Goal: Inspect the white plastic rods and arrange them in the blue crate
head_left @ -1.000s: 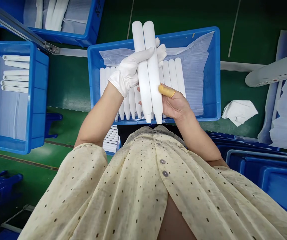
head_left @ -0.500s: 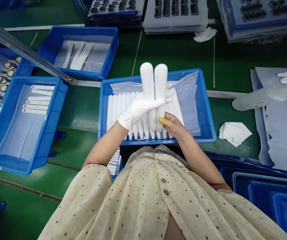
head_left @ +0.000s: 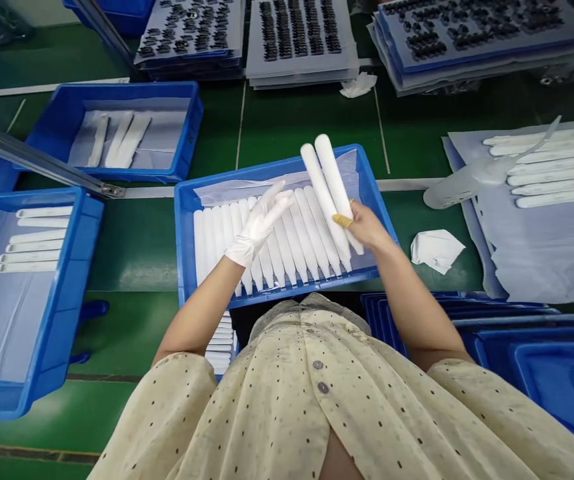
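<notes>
Tray (head_left: 182, 250) holds white rods (head_left: 291, 240); right grip (head_left: 367, 225) clamps two more rods (head_left: 322, 190), left grip (head_left: 259, 229) apart.

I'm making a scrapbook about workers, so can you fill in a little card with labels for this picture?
Left hand: white glove, open, holding nothing, above the row
Right hand: yellow cover on the thumb, gripping two pieces
Held: two long white pieces, side by side, tilted
In front: blue bin with a row of white pieces
On the right: bottle with a thin spout, crumpled white cloth
On the left: another blue bin with several white pieces
Bottle's contents: cannot tell
</notes>
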The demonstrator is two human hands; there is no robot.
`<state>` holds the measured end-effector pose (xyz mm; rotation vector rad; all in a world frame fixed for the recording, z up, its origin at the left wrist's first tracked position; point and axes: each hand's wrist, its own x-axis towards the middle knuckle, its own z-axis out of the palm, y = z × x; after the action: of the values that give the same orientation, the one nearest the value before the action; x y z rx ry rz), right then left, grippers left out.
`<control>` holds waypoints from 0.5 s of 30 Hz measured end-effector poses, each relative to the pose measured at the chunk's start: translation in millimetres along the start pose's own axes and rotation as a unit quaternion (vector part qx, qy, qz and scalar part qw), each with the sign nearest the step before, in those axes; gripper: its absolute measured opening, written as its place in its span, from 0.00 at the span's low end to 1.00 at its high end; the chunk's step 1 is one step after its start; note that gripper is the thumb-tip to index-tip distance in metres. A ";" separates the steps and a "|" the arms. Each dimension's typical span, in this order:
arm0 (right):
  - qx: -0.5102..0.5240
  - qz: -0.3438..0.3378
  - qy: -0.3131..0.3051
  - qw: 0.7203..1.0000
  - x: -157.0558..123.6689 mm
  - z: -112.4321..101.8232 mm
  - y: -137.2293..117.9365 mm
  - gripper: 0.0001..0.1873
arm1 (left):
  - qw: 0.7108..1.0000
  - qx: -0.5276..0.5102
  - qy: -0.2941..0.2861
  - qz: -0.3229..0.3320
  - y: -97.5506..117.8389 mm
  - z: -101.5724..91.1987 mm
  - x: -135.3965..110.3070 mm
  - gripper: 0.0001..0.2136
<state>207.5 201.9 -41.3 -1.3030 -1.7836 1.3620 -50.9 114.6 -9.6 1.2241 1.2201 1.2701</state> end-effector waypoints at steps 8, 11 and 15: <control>-0.129 0.170 0.004 0.977 13.2 -30.2 37.4 0.12 | 0.951 0.271 -0.124 0.081 -64.7 18.4 9.5 0.28; -0.117 0.174 -0.012 0.978 13.0 -28.0 42.3 0.13 | 0.905 0.350 -0.178 0.163 -70.8 34.9 28.6 0.27; -0.137 0.170 -0.021 0.976 13.1 -27.0 46.4 0.12 | 0.882 0.395 -0.200 0.160 -88.3 58.0 82.0 0.31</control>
<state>242.3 225.8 -76.9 -1.8080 -1.8895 1.3591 3.3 202.7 -94.4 2.2309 1.2867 0.6498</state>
